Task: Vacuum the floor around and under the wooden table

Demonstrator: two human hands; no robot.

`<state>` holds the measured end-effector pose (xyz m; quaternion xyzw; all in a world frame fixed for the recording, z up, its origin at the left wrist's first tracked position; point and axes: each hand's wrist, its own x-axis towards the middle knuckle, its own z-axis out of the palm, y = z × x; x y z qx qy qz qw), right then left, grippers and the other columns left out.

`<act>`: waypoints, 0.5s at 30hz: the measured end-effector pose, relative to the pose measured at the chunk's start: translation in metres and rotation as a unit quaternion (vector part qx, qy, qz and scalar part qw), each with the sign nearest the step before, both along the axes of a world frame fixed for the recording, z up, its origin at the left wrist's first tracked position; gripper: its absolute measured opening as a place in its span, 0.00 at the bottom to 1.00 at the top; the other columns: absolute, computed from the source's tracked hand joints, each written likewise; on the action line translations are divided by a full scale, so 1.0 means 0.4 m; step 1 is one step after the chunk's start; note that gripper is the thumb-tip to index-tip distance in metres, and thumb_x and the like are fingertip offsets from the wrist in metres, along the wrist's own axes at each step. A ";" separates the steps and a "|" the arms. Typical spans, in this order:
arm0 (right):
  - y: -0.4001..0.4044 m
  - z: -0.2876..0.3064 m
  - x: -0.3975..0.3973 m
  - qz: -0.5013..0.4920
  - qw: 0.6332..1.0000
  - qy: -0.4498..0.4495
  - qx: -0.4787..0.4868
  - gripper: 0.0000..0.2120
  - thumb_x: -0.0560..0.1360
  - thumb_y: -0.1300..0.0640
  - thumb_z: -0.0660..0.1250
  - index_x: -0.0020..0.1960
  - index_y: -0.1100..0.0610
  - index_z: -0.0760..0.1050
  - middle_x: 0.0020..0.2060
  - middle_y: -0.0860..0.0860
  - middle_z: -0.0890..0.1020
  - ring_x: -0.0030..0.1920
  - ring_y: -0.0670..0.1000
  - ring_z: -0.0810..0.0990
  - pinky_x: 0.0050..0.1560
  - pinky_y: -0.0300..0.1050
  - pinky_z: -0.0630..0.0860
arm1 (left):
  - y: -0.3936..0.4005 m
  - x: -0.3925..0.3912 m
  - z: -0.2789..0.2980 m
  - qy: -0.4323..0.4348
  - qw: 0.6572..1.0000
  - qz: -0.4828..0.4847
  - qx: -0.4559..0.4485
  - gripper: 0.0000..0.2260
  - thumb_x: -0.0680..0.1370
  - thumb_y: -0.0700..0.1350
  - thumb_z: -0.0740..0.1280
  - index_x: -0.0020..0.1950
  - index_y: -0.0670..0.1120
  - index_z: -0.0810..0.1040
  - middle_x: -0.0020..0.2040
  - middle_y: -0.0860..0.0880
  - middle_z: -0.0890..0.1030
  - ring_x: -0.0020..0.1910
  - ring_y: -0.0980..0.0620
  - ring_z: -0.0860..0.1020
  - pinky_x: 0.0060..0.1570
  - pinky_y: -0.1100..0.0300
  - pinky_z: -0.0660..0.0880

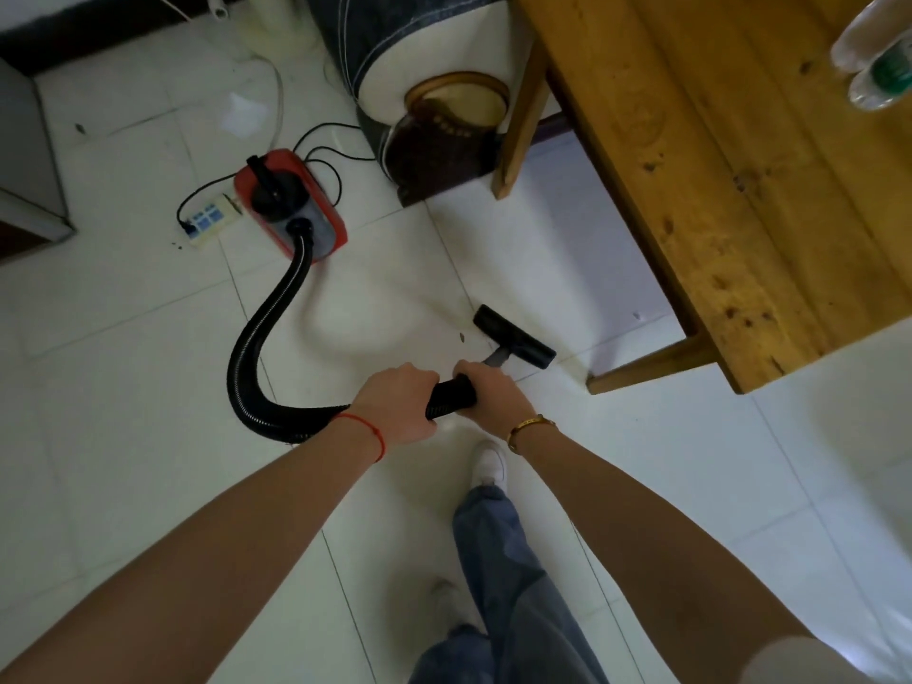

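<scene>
I've got both hands clenched round the ribbed black vacuum hose [276, 338]: left hand [399, 404] behind, right hand [488, 399] ahead. Just beyond my right hand, the flat black floor nozzle [513, 336] sits on the white tiled floor [148, 367], near the yellow wooden table [715, 190]. The red canister vacuum [291, 204] is well ahead-left. Clear plastic bottles [876, 61] stand on the tabletop; contents unclear.

Materials and finishes at the vacuuming site.
Glossy pale floor [148, 338] tiles; knotty, lightly varnished wood table [715, 165]; ribbed black plastic hose [276, 308]; shiny red plastic vacuum [330, 209]; blue denim trousers [513, 585].
</scene>
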<state>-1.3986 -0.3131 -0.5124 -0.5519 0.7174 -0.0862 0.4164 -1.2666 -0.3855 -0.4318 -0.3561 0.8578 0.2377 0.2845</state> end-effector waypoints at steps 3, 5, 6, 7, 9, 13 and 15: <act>0.083 0.001 0.040 -0.009 1.000 0.005 0.000 0.08 0.73 0.60 0.68 0.51 0.58 0.72 0.41 0.51 0.76 0.40 0.51 0.76 0.39 0.40 0.68 | 0.077 0.037 0.000 0.006 1.000 -0.019 -0.004 0.06 0.72 0.46 0.65 0.46 0.48 0.69 0.33 0.52 0.67 0.35 0.49 0.73 0.37 0.59 0.71; 0.140 0.002 0.064 -0.017 1.000 0.002 -0.001 0.09 0.73 0.60 0.68 0.52 0.58 0.72 0.43 0.52 0.78 0.40 0.51 0.75 0.40 0.41 0.69 | 0.127 0.060 0.002 0.009 0.999 -0.030 -0.005 0.06 0.72 0.45 0.65 0.47 0.48 0.71 0.35 0.51 0.69 0.35 0.49 0.73 0.36 0.59 0.71; 0.170 0.004 0.076 -0.021 1.000 0.002 0.001 0.10 0.73 0.60 0.68 0.52 0.58 0.72 0.44 0.53 0.78 0.41 0.51 0.76 0.40 0.41 0.69 | 0.151 0.070 0.003 0.011 0.999 -0.036 -0.006 0.06 0.72 0.45 0.65 0.47 0.47 0.71 0.37 0.50 0.70 0.35 0.49 0.73 0.36 0.59 0.71; 0.198 0.005 0.085 -0.025 1.000 0.002 0.001 0.10 0.73 0.61 0.68 0.53 0.59 0.72 0.45 0.54 0.79 0.41 0.52 0.76 0.41 0.42 0.70 | 0.175 0.078 0.003 0.013 0.999 -0.041 -0.008 0.06 0.72 0.45 0.65 0.48 0.47 0.72 0.38 0.50 0.70 0.35 0.49 0.73 0.37 0.59 0.70; 0.254 0.010 0.100 -0.038 0.999 -0.005 0.001 0.10 0.73 0.61 0.68 0.53 0.59 0.72 0.46 0.54 0.79 0.43 0.53 0.77 0.44 0.43 0.72 | 0.223 0.090 0.005 0.014 0.999 -0.051 -0.006 0.06 0.72 0.45 0.65 0.47 0.48 0.70 0.37 0.50 0.69 0.35 0.50 0.73 0.37 0.59 0.71; 0.360 0.015 0.112 -0.072 0.997 -0.013 0.002 0.09 0.72 0.61 0.68 0.51 0.58 0.72 0.44 0.53 0.80 0.41 0.52 0.76 0.43 0.42 0.70 | 0.312 0.091 0.010 0.020 0.998 -0.067 0.000 0.07 0.72 0.45 0.66 0.48 0.47 0.71 0.39 0.49 0.72 0.36 0.49 0.74 0.40 0.57 0.75; 0.410 0.015 0.109 -0.084 0.996 -0.014 0.002 0.09 0.72 0.61 0.68 0.50 0.59 0.73 0.43 0.54 0.80 0.41 0.52 0.76 0.43 0.43 0.71 | 0.353 0.084 0.012 0.025 0.997 -0.076 -0.001 0.08 0.72 0.46 0.66 0.48 0.47 0.72 0.39 0.49 0.73 0.36 0.49 0.74 0.40 0.58 0.74</act>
